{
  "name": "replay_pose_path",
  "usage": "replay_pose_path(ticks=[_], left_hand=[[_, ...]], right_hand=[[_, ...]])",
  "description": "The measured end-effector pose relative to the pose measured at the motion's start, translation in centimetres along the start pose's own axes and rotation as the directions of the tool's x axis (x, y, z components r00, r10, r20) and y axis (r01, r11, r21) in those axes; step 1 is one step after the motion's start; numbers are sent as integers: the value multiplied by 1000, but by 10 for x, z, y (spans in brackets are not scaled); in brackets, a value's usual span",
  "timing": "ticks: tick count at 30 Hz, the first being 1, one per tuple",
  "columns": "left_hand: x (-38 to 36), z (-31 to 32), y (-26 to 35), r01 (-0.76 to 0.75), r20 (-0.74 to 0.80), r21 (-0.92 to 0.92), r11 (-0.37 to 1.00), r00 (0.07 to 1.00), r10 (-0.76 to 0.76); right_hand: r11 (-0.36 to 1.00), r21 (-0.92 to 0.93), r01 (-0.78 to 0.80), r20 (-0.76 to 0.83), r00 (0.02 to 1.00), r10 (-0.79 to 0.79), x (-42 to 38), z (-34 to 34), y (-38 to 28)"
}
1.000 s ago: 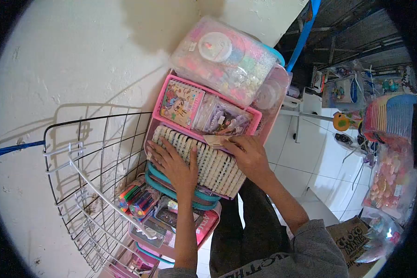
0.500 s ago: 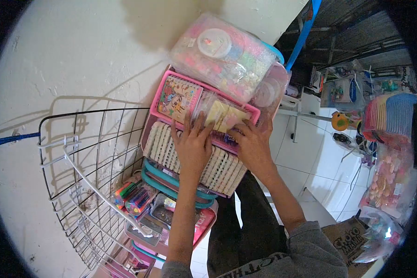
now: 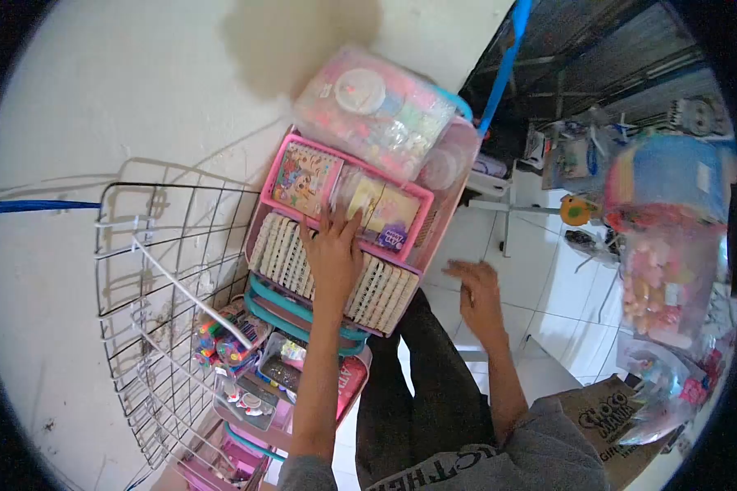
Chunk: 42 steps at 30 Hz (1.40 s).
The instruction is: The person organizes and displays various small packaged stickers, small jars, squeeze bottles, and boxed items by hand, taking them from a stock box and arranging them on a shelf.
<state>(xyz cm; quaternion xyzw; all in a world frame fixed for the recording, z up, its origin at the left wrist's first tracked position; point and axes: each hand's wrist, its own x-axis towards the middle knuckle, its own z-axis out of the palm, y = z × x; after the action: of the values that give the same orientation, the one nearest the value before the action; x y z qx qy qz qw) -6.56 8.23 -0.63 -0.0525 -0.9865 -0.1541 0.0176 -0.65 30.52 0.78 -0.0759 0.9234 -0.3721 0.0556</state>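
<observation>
My left hand [image 3: 333, 252] rests at the near rim of a pink basket [image 3: 427, 214], fingers stretched out and holding nothing. Under its fingertips are a small notebook [image 3: 307, 180] with a cartoon cover and a plastic-wrapped yellow pack [image 3: 389, 204]. A purple label [image 3: 392, 236] shows in the basket's right corner. Just below lies a row of spiral-bound notebooks [image 3: 282, 250], partly covered by my left hand and forearm. Out to the right, apart from the basket, my right hand [image 3: 478, 296] hangs in the air, empty, with fingers extended and slightly bent.
A clear bag of pastel pieces [image 3: 377, 110] sits behind the basket. To the left, a black wire grid [image 3: 172, 270] with a white hook leans by the wall. Markers [image 3: 221, 348] fill a lower tier. Packaged goods hang at right above a cardboard box [image 3: 602, 417].
My right hand has let go of the basket's contents and moved right and down, away from them. The yellow pack now lies uncovered in the basket. My left hand stays at the rim.
</observation>
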Motion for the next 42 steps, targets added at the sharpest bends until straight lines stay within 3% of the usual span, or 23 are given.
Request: replay_pose_path(ticks=[2,5,7,9,12,17,19,21,23,25,27,30,32,33,37,39,42], left_hand=[[-18,-3,13,68,-121,-98,993,990,-79],[-57,-12,41,52,-213,-251,967,971,-108],[-92,-18,62,73,-187,-309,948,973,-136],[-129,-15,77,166,-89,-350,922,974,-210],[-176,-16,91,169,-9,-310,935,983,-181],[-235,-55,93,-28,-42,-392,920,999,13],[-262,-67,94,-6,0,-564,826,1000,7],[-283,-70,96,-17,-4,-580,814,1000,18],[-309,-74,98,71,53,-666,743,997,-48],[-336,-70,100,47,19,-679,733,999,-46],[-357,-70,105,128,130,-743,657,990,-47],[-394,-65,113,120,70,-650,750,993,-98],[-422,-60,111,129,57,-631,765,991,-120],[-432,-57,113,135,52,-613,778,990,-131],[-482,-67,131,302,204,-667,681,953,-224],[-506,-71,136,272,218,-679,682,962,-166],[-533,-77,148,103,83,-669,736,994,-64]], right_hand=[[1000,23,0,5,1000,0,-17,-10,-6],[997,72,-32,1,1000,32,-46,-21,-16],[995,93,-44,-42,998,48,-64,-25,-22],[994,77,-75,22,997,74,-85,-25,-28],[997,56,-57,23,998,56,-116,-24,-46],[986,168,-8,-12,1000,11,-177,-8,-78],[980,198,17,-17,1000,-14,-200,-10,-98],[939,343,22,23,999,-31,-224,-24,-123],[938,346,0,52,998,-19,-247,-40,-144],[942,332,52,-22,999,-47,-265,-56,-159],[933,341,118,-78,992,-97,-285,-66,-162],[934,331,133,-120,988,-98,-314,-73,-151],[923,384,-39,-135,986,98,-339,-70,-138],[920,390,-49,-153,981,117,-351,-72,-133],[941,336,-44,-247,960,133,-400,-78,-136],[940,340,-45,-272,952,144,-428,-76,-144],[937,348,30,-255,965,64,-464,-71,-151]])
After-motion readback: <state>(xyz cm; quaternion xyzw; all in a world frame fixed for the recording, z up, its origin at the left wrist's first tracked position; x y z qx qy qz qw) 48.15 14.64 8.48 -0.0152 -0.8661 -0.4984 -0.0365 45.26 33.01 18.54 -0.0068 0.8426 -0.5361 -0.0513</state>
